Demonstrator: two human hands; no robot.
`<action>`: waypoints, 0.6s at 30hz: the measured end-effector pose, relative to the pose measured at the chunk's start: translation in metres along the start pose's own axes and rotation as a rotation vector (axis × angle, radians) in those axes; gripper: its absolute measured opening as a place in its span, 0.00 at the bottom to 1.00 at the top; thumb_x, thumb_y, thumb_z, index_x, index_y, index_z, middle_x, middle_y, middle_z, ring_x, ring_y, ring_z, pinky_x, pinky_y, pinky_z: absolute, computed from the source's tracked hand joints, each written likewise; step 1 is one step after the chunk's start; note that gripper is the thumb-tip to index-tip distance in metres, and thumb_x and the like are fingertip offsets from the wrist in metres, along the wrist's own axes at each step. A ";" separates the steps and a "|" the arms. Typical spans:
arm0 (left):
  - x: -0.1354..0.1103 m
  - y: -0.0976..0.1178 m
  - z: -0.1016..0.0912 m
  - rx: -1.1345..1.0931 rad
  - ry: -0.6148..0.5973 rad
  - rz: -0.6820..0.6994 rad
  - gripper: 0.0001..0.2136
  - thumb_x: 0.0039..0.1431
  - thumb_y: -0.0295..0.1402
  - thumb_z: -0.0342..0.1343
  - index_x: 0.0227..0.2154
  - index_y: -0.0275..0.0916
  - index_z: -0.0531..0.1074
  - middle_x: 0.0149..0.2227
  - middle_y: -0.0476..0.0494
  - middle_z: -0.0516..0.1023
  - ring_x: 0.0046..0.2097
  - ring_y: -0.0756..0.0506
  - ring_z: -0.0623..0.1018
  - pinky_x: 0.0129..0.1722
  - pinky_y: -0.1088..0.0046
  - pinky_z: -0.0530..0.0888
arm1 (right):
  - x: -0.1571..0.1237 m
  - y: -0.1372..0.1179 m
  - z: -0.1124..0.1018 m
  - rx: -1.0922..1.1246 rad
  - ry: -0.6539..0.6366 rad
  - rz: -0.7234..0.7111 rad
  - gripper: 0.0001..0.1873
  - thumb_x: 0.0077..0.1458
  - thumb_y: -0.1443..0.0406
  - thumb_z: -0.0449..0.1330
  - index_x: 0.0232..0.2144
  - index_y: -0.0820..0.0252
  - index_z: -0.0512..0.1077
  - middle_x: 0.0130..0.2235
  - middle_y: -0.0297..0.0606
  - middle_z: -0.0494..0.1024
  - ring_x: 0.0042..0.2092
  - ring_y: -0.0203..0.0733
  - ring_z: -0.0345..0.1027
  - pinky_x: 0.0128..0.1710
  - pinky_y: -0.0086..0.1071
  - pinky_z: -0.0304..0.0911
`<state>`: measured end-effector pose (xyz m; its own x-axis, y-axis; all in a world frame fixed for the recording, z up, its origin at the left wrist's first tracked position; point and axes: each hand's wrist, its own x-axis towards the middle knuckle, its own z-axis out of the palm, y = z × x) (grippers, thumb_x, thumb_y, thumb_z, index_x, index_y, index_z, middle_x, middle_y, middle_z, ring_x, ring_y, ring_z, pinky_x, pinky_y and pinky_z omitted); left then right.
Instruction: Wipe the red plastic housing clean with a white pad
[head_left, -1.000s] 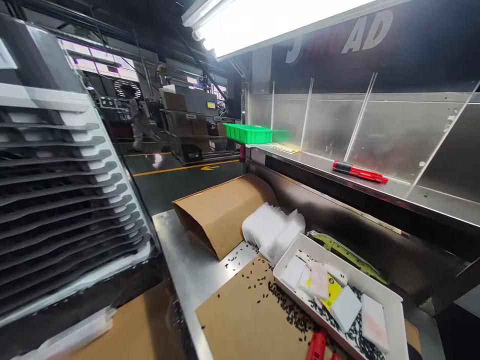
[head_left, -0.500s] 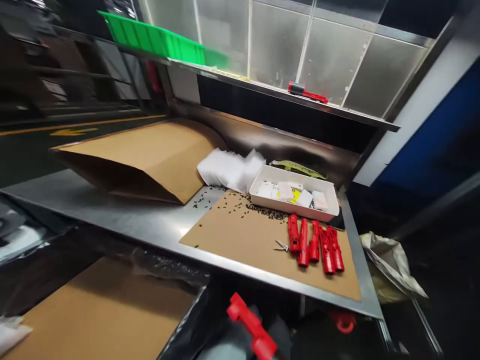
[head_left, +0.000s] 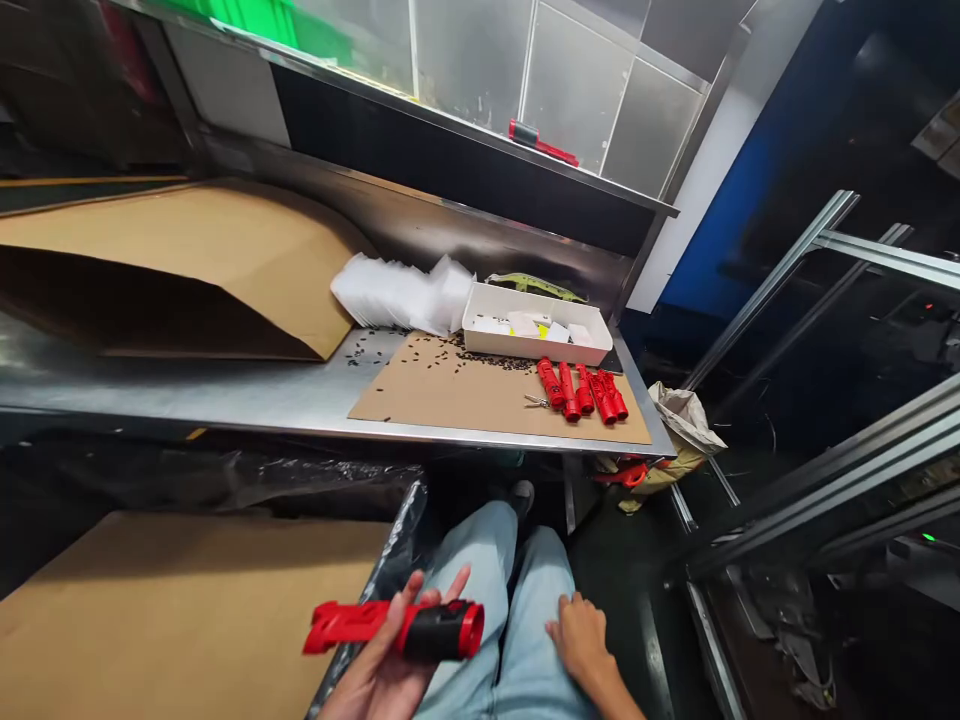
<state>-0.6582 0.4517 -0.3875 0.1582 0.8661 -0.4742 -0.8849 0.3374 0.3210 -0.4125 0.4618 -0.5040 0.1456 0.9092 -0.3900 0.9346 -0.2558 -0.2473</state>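
The left hand [head_left: 386, 668] holds a red and black tool [head_left: 397, 628] over the lap, fingers curled under it. The right hand [head_left: 577, 640] rests flat on the thigh. Five red tools [head_left: 581, 390] lie on cardboard [head_left: 450, 395] beside a white tray [head_left: 536, 352].

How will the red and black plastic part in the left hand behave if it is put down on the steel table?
The red and black part looks rigid and probably light, since the left hand carries it on loosely curled fingers. Its round black end may let it roll.
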 end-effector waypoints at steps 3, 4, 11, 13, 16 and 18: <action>0.007 0.000 0.005 -0.011 -0.049 -0.003 0.13 0.65 0.25 0.51 0.46 0.44 0.77 0.39 0.45 0.82 0.60 0.37 0.70 0.65 0.46 0.53 | 0.005 0.009 0.015 -0.040 -0.037 -0.044 0.08 0.64 0.65 0.58 0.42 0.63 0.74 0.46 0.40 0.78 0.49 0.45 0.73 0.51 0.45 0.67; 0.009 0.000 0.008 -0.014 -0.078 -0.022 0.15 0.66 0.25 0.50 0.50 0.47 0.75 0.45 0.45 0.82 0.62 0.37 0.68 0.65 0.43 0.50 | 0.000 0.014 0.016 -0.034 -0.047 -0.077 0.08 0.65 0.65 0.57 0.41 0.62 0.74 0.45 0.39 0.79 0.48 0.43 0.73 0.51 0.44 0.67; 0.029 -0.007 0.039 0.037 -0.403 0.049 0.27 0.55 0.26 0.53 0.57 0.53 0.69 0.63 0.40 0.69 0.67 0.34 0.58 0.63 0.37 0.46 | -0.059 0.042 0.006 0.134 -0.194 -0.218 0.09 0.46 0.76 0.64 0.23 0.56 0.76 0.32 0.35 0.83 0.39 0.47 0.78 0.38 0.32 0.64; 0.034 -0.009 0.050 0.072 -0.425 0.100 0.28 0.52 0.26 0.55 0.58 0.51 0.68 0.63 0.38 0.68 0.67 0.32 0.58 0.62 0.35 0.51 | -0.060 0.031 -0.005 0.205 -0.143 -0.188 0.10 0.44 0.77 0.62 0.23 0.57 0.76 0.32 0.38 0.82 0.40 0.51 0.77 0.37 0.33 0.63; 0.039 -0.011 0.067 0.131 -0.423 0.146 0.29 0.50 0.26 0.56 0.57 0.50 0.69 0.62 0.37 0.69 0.67 0.30 0.56 0.62 0.34 0.54 | -0.051 0.000 -0.044 0.353 0.023 -0.188 0.11 0.55 0.70 0.57 0.36 0.56 0.77 0.41 0.42 0.80 0.45 0.49 0.74 0.41 0.33 0.63; 0.043 -0.011 0.079 0.162 -0.410 0.165 0.29 0.50 0.27 0.57 0.57 0.50 0.70 0.62 0.38 0.69 0.68 0.30 0.55 0.64 0.35 0.50 | -0.046 -0.026 -0.081 0.513 0.140 -0.262 0.16 0.64 0.60 0.50 0.48 0.53 0.73 0.48 0.41 0.75 0.48 0.43 0.71 0.42 0.29 0.63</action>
<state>-0.6066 0.5145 -0.3466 0.2106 0.9761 -0.0536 -0.8379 0.2085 0.5044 -0.4177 0.4532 -0.4078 0.0051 0.9893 -0.1459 0.6735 -0.1112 -0.7307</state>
